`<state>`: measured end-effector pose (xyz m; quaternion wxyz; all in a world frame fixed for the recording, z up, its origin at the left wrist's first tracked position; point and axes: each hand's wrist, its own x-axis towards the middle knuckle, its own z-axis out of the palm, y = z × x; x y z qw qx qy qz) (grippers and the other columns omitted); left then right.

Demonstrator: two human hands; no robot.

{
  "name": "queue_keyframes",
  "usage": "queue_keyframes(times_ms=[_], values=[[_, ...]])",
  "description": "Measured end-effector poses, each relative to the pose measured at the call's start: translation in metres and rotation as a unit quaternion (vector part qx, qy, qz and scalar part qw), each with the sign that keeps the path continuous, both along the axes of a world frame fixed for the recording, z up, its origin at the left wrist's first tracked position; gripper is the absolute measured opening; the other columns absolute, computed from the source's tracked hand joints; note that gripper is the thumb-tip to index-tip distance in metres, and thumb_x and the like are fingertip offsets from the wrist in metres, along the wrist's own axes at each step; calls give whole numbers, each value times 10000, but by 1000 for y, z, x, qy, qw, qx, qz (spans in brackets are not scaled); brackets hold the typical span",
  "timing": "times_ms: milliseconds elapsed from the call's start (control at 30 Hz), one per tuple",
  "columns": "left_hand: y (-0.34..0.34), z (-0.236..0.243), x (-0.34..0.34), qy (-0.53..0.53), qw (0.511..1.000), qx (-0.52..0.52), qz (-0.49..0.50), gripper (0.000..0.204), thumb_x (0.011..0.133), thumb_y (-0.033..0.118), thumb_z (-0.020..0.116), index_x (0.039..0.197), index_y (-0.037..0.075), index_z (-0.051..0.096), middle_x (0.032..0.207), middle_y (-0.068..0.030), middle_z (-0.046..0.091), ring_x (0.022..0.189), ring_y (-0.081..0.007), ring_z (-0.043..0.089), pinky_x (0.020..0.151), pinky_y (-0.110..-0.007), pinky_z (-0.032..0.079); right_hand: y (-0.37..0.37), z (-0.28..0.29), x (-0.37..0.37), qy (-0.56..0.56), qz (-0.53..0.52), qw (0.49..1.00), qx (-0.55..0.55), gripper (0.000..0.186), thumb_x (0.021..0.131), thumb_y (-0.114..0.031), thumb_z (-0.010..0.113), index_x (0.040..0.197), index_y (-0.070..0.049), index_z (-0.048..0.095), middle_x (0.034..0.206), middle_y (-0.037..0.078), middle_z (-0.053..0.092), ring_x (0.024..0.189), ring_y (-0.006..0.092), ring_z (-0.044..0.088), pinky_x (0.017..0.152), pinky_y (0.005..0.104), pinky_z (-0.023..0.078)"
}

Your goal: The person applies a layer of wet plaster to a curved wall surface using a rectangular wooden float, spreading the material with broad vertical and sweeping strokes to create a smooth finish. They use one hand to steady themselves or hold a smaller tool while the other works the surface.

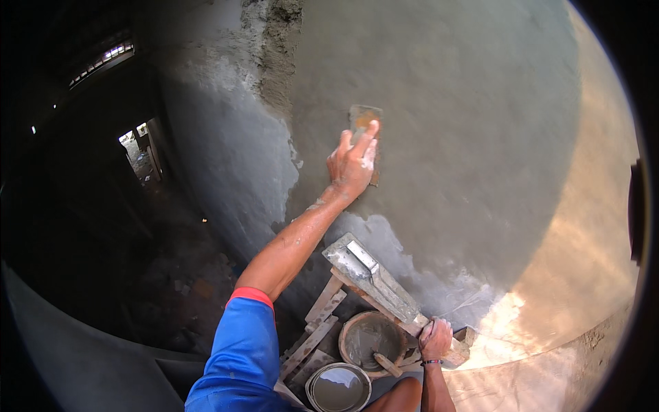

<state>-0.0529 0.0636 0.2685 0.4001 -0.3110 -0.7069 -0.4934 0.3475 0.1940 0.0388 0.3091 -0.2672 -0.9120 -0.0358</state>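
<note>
My left hand [353, 161] grips a flat rectangular float [364, 114], grey with rusty patches, held against the wet grey plastered wall [446, 137]. My right hand [434, 340], low at the right, is closed on a wooden beam [453, 353] of a makeshift stand. A steel trowel [364, 271] with a pale handle lies along this beam. Below it are a round tub [374, 336] of grey mix with a stick-like handle in it, and a bucket [338, 388] of murky liquid. Whitish residue coats my left fingers.
A dark interior with a small bright opening [137, 154] lies to the left, with rubble [192, 288] below. Short timber rungs [316, 323] stand beside the tub. Rough mortar [274, 48] runs along the upper wall edge, and sunlight falls on the surfaces at right.
</note>
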Motion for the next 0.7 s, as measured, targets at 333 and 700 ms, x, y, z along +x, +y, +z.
queue_keyframes(times_ms=[333, 700], values=[[-31, 31, -80, -145, 973, 152, 95, 346, 928, 203, 651, 1272, 235, 656, 928, -101, 616, 864, -309, 641, 795, -422, 515, -6, 3, -4, -1, 5, 1000, 12, 188, 833, -155, 548, 961, -55, 642, 835, 121, 569, 823, 322, 557, 724, 427, 425], [-20, -52, -50, -126, 981, 135, 53, 381, 916, 168, 656, 1289, 245, 646, 898, -116, 558, 790, -342, 620, 717, -461, 510, -3, 2, -5, 8, -7, 1000, 21, 183, 823, -153, 543, 947, -61, 643, 841, 126, 572, 823, 332, 555, 733, 441, 422]])
